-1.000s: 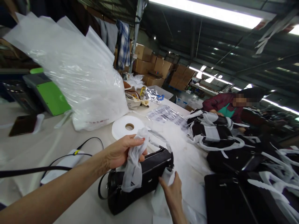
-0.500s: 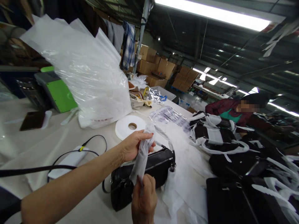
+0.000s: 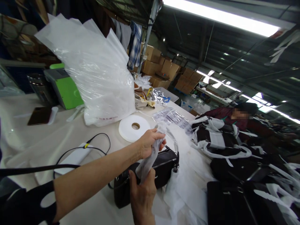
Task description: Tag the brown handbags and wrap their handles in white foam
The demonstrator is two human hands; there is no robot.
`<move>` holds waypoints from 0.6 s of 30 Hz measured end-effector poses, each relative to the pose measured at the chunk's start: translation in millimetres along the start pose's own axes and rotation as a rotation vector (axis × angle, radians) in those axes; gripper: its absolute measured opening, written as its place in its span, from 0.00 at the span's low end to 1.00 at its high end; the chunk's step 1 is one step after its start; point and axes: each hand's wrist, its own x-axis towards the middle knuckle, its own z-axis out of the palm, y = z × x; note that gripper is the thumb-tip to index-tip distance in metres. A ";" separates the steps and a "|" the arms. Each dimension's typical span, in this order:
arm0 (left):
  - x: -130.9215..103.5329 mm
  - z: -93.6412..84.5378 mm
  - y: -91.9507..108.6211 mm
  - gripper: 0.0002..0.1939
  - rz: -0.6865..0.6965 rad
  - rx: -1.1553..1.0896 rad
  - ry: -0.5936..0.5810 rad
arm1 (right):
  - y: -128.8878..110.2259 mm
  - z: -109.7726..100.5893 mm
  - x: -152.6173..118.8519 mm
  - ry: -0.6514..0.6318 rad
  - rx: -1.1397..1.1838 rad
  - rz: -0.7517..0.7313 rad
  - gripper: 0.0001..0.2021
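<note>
Above a black handbag point(image 3: 164, 161), my left hand point(image 3: 148, 143) is closed around the upper part of a strip of thin white wrapping paper point(image 3: 150, 161). Lower down, my right hand point(image 3: 143, 192) grips the other end of the same strip, thumb on its left side. The strip runs slantwise between both hands and looks rolled or folded lengthwise; whether anything lies inside it cannot be seen. The handbag sits on the table under my hands, its front partly hidden by them. From its right end ring hangs a white-wrapped strap point(image 3: 172, 184).
A roll of white tape point(image 3: 125, 128) lies behind my left hand. Left of it stand a large bag of white sheets point(image 3: 105, 84) and a green box point(image 3: 70, 93). Black bags with white-wrapped straps point(image 3: 225, 193) pile up at right, a person point(image 3: 241, 118) behind them.
My left hand has shifted slightly right with the upper end of the strip. My right thumb has moved away from the fingers to the strip's left side. The view has turned a little left.
</note>
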 end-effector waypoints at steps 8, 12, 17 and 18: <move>-0.1 -14.3 12.3 0.14 -0.248 -0.103 -0.058 | 6.8 5.6 -7.5 0.035 -0.006 -0.017 0.18; 16.9 -32.8 12.5 0.18 -0.298 -0.178 -0.067 | 5.3 3.3 -13.2 0.067 -0.142 -0.305 0.16; 40.1 -42.0 14.4 0.22 -0.308 -0.269 -0.125 | -3.2 2.1 -20.1 0.084 -0.223 -0.360 0.18; 41.1 -40.1 16.5 0.22 -0.304 -0.279 -0.148 | -3.8 1.8 -22.9 0.087 -0.237 -0.368 0.19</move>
